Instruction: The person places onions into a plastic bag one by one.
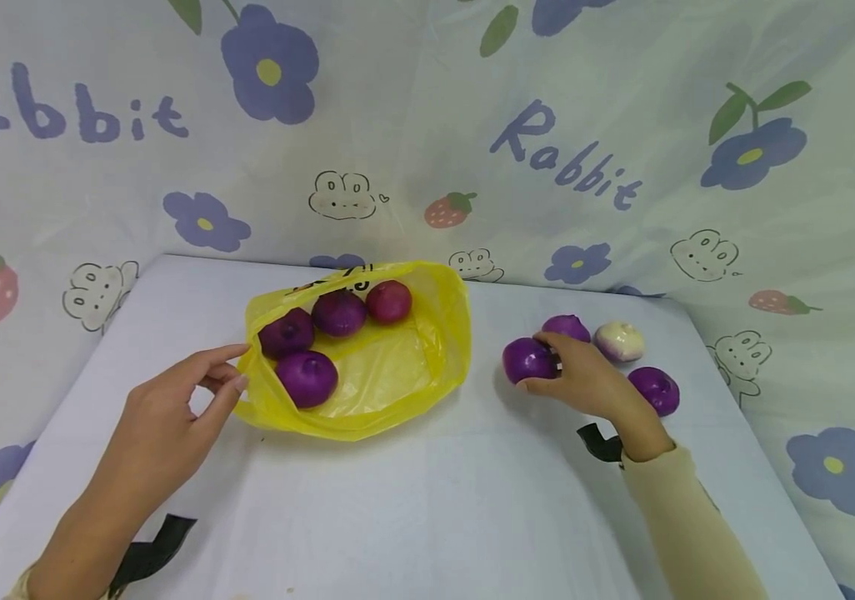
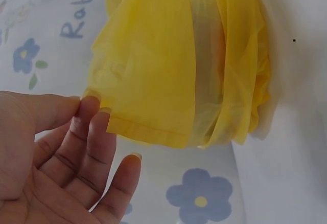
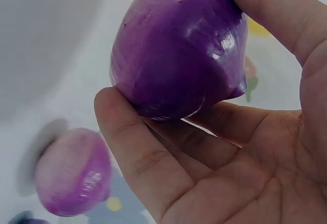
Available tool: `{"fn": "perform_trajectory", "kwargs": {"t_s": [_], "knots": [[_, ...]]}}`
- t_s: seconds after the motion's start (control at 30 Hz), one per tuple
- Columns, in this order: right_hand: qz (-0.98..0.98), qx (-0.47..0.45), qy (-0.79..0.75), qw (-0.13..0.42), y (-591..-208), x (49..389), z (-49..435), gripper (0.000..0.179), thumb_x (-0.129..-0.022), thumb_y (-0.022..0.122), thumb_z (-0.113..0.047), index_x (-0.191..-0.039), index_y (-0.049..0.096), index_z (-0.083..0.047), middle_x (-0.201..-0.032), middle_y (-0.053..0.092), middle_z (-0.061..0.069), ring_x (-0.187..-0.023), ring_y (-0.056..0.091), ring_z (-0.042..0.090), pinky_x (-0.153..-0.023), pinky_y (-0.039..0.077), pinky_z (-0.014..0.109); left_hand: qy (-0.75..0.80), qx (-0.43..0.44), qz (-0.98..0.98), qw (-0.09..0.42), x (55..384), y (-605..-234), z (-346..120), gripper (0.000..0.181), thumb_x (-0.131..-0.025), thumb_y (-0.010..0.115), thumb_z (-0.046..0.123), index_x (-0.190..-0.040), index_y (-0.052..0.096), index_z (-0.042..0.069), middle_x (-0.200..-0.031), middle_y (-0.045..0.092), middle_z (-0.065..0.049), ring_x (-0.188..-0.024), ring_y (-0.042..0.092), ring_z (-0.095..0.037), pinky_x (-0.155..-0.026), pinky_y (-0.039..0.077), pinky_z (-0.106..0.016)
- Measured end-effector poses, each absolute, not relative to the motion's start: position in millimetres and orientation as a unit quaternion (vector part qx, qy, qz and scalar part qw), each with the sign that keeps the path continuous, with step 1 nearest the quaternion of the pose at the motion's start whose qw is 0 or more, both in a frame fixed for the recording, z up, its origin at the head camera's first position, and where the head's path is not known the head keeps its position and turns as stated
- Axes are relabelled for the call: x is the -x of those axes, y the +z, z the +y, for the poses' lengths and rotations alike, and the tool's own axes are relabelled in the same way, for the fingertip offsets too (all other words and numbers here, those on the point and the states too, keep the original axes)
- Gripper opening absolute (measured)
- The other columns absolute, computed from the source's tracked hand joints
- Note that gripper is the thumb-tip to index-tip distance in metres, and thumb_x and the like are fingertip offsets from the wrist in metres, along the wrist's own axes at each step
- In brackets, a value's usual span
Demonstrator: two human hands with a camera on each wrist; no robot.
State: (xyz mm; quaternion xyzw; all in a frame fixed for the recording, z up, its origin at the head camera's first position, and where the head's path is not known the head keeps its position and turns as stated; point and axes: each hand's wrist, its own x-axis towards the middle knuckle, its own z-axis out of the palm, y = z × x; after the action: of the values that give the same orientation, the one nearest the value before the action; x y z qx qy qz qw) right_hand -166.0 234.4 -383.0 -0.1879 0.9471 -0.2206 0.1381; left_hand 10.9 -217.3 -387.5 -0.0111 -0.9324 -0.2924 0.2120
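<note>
My right hand (image 1: 585, 375) grips a purple onion (image 1: 529, 361) between thumb and fingers. The right wrist view shows the same glossy onion (image 3: 179, 50) close up, its pointed tip toward the palm. At its left rim, a yellow plastic bag (image 1: 375, 425) is pinched by the fingertips of my left hand (image 1: 172, 408). The bag lies with its mouth facing up and toward me. Inside it are several onions, among them a purple onion (image 1: 307, 379) near the front and a redder onion (image 1: 389, 302) at the back.
Around the right hand lie another purple onion (image 1: 567, 327), a whitish onion (image 1: 620, 342) and a dark purple onion (image 1: 654, 391). All sit on a white-covered table (image 1: 427, 517). A patterned cloth (image 1: 412, 108) hangs behind it. Black straps (image 1: 153, 550) show at both wrists.
</note>
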Motion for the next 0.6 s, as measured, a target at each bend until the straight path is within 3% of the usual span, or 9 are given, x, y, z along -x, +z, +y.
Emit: {"fn": "perform_trajectory", "kwargs": {"t_s": [0.6], "knots": [[0.941,0.231,-0.225,0.097,-344.1,131.6,215.2,0.086,-0.089,0.080,-0.053,-0.154,0.047,-0.006,-0.140,0.062,0.012,-0.119,0.064,0.030,-0.097,0.055,0.052,-0.291,0.022,-0.930,0.224,-12.3,-388.8,-217.6,0.044,-0.094,0.077,0.006,-0.137,0.066,0.006,-0.096,0.072,-0.006,-0.084,0.059,-0.021,-0.062,0.038,-0.013]]}}
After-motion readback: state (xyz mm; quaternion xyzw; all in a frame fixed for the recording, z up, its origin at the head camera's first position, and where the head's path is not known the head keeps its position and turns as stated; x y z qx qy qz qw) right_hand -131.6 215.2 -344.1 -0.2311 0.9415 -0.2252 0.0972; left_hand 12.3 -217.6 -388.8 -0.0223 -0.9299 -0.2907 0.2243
